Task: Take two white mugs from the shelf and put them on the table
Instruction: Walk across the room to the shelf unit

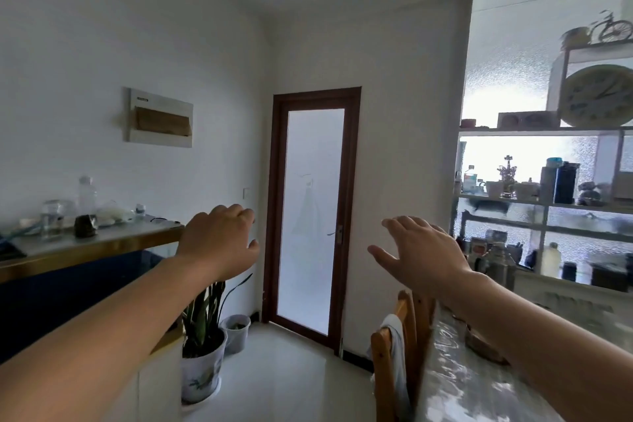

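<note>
Two white mugs stand on the middle board of the white shelf (pixel 548 203) at the right: one mug (pixel 494 189) left of a small gold ornament, the other mug (pixel 526 191) right of it. Both my arms are stretched out in front of me at chest height. My left hand (pixel 219 240) hangs with its fingers loosely curled and holds nothing. My right hand (pixel 419 253) is flat with fingers spread, empty, well short of the shelf and below the mugs. The table (pixel 455 384) with a glossy patterned cover lies at the lower right under my right forearm.
Wooden chairs (pixel 394 353) stand along the table's left side. A brown-framed frosted glass door (pixel 313 212) is straight ahead. A sideboard (pixel 85 250) with jars and bottles is on the left, potted plants (pixel 202 346) below it. A clock (pixel 597 96) and bottles fill the shelf.
</note>
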Demonstrator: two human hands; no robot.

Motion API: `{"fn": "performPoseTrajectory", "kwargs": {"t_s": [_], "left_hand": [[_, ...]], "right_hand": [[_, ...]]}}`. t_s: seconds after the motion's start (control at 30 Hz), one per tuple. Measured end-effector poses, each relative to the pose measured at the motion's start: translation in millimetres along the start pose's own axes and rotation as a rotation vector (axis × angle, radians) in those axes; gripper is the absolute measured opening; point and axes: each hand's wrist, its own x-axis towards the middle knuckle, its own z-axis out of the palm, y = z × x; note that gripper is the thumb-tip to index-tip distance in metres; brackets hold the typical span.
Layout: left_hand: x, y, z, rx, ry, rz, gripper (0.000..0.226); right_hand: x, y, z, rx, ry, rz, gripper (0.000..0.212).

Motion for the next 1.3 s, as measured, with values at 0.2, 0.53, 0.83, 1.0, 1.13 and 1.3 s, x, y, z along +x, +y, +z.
{"fn": "performPoseTrajectory", "kwargs": {"t_s": [0.2, 0.53, 0.83, 1.0, 1.13, 1.3], "left_hand": [[87.4, -29.0, 90.4, -0.032, 0.026, 0.058, 0.037], [262.8, -59.6, 224.4, -0.094, 0.1, 0.203, 0.045], [382.8, -35.5, 342.3, -0.179, 0.101, 0.229, 0.046], [456.4, -15.2, 404.3, -0.15, 0.113, 0.257, 0.046], [532.0, 6.3, 442.9, -0.164, 0.133, 0.263, 0.044], [610.3, 46.4, 486.5, -0.195, 0.133, 0.281, 0.041]], "right_hand": [[79.4, 0.9, 77.9, -0.027, 0.013, 0.029, 0.065], [235.5, 20.0, 198.9, -0.06, 0.033, 0.146, 0.062], [313.7, 85.0, 299.8, -0.116, -0.001, 0.24, 0.063], [369.1, 136.4, 354.4, -0.133, -0.009, 0.268, 0.064], [420.4, 181.8, 392.6, -0.143, -0.009, 0.269, 0.063], [472.5, 240.3, 428.8, -0.168, -0.016, 0.3, 0.062]]}}
